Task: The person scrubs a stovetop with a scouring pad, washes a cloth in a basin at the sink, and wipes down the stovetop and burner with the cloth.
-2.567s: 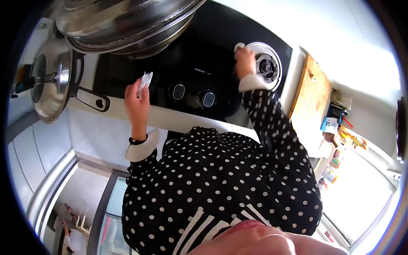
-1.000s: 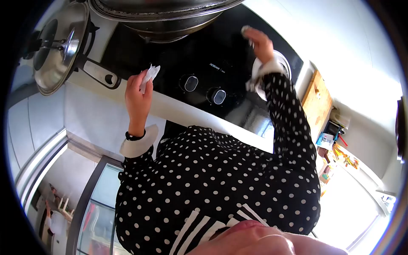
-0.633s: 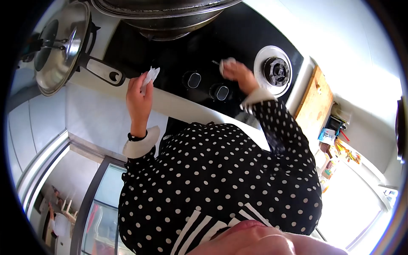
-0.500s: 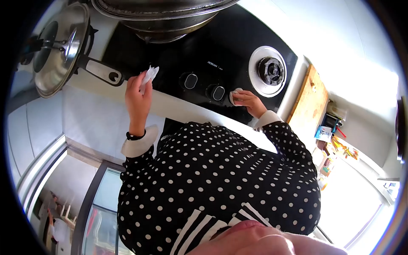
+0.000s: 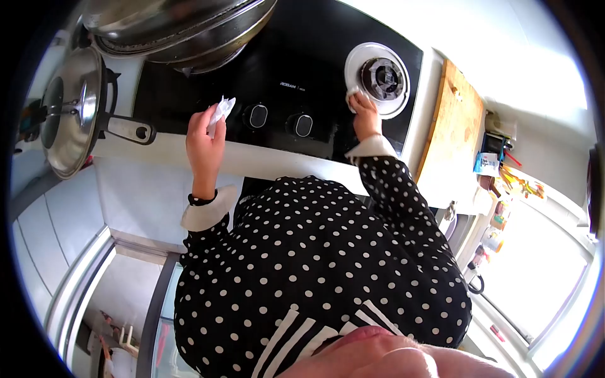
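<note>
My left hand [image 5: 205, 143] is closed on a crumpled white tissue [image 5: 222, 108] above the front edge of the black gas hob [image 5: 208, 107]. In my right hand [image 5: 365, 116] is a folded white tissue or wipe [image 5: 352, 92], mostly hidden by the fingers, pressed at the left rim of the silver burner ring [image 5: 396, 108]. The dark burner head [image 5: 382, 78] sits inside that ring. Two control knobs, the left knob [image 5: 258, 116] and the right knob [image 5: 303, 125], lie between my hands.
A large lidded wok [image 5: 208, 44] covers the hob's left burner. Further left stands a frying pan with a glass lid [image 5: 72, 113], its handle [image 5: 129, 128] pointing toward the hob. A wooden cutting board [image 5: 455, 126] leans or lies at the right. Another person [image 5: 120, 360] is at lower left.
My right hand has gone from beside the right knob up to the burner ring, tissue still in it. My left hand keeps its tissue. The view has shifted, moving the hob leftward.
</note>
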### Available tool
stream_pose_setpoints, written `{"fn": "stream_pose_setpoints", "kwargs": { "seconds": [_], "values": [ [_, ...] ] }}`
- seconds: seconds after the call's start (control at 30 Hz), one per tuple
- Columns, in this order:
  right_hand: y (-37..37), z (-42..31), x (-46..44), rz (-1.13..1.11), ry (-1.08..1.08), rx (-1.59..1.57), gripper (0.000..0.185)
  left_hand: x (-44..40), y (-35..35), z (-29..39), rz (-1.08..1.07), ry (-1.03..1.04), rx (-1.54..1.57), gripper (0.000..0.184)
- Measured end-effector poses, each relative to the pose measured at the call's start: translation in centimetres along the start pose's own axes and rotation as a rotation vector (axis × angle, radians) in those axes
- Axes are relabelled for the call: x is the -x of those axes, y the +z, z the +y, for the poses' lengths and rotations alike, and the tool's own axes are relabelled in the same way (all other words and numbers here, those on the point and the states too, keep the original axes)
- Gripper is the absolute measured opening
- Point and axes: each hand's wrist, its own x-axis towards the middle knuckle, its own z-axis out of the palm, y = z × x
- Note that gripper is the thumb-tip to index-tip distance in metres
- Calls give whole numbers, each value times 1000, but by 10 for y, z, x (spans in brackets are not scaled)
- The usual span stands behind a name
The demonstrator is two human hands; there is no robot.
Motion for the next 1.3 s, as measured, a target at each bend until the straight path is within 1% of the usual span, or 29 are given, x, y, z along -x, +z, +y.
{"fn": "stream_pose_setpoints", "kwargs": {
  "seconds": [0.03,0.1,0.2,0.23,0.27,0.3,0.37,0.4,0.43,0.47,0.5,0.57,0.63,0.67,0.7,0.77,0.83,0.87,0.9,0.93,0.97,1.03,1.1,1.13,1.17,1.2,1.23,1.27,1.3],
  "values": [
    [-20,-6,12,-45,84,-14,45,-2,0,2,-3,9,1,24],
    [-38,8,21,-149,174,74,44,-3,-1,6,2,0,22,24],
    [-39,6,-13,-150,72,150,38,-3,-4,9,1,-16,12,24],
    [-25,9,-30,-36,22,79,33,-2,-4,10,-9,-21,2,24],
    [-22,-3,-43,15,97,-60,31,0,-3,9,-10,-4,-8,24],
    [2,6,-43,-1,243,-85,30,0,-1,7,-11,19,-17,24],
    [10,5,-23,133,142,32,28,-4,-1,9,-25,39,-22,24],
    [8,11,-7,110,186,10,28,-4,-1,12,-27,22,-12,24],
    [4,24,11,81,227,-12,29,-3,-1,15,-29,-3,-2,24],
    [1,45,28,103,197,17,28,-3,-2,17,-39,6,-3,25],
    [-9,57,36,134,244,31,27,-4,-2,18,-41,24,-19,25],
    [-16,115,40,105,233,76,24,-5,-1,17,-32,53,-50,25],
    [-42,136,15,37,304,-31,23,-3,-4,18,-19,55,-51,25],
    [-52,145,-3,116,219,70,16,-1,-5,19,-11,51,-55,26],
    [-62,150,-22,168,246,-24,18,1,-6,19,-12,35,-53,26],
    [-74,161,-57,115,104,20,23,7,-5,20,-22,2,-60,26],
    [-61,181,-69,34,156,-38,26,13,-3,22,-28,-22,-103,26],
    [-53,188,-66,54,112,24,27,16,-1,24,-25,-27,-117,26],
    [-46,187,-58,72,75,83,27,20,-2,24,-28,-31,-133,26],
    [-42,179,-44,134,140,70,26,24,-3,23,-37,-29,-135,26],
    [-36,178,-31,52,202,137,32,26,0,21,-36,-26,-130,26],
    [-29,156,8,86,245,221,30,26,4,20,-42,-13,-101,26],
    [-18,119,38,118,252,190,28,23,6,22,-65,11,-66,26],
    [-17,88,43,151,285,174,29,21,8,26,-63,7,-80,25],
    [-14,65,44,147,260,171,33,18,8,31,-67,7,-61,25],
    [-14,44,42,145,191,134,34,16,8,36,-71,8,-43,25],
    [-5,32,42,196,185,52,35,13,9,38,-74,11,-23,25],
    [-1,23,43,202,181,17,36,11,10,36,-64,74,-47,25],
    [-1,17,45,211,177,-17,37,8,10,33,-78,78,-14,27]
  ]
}}
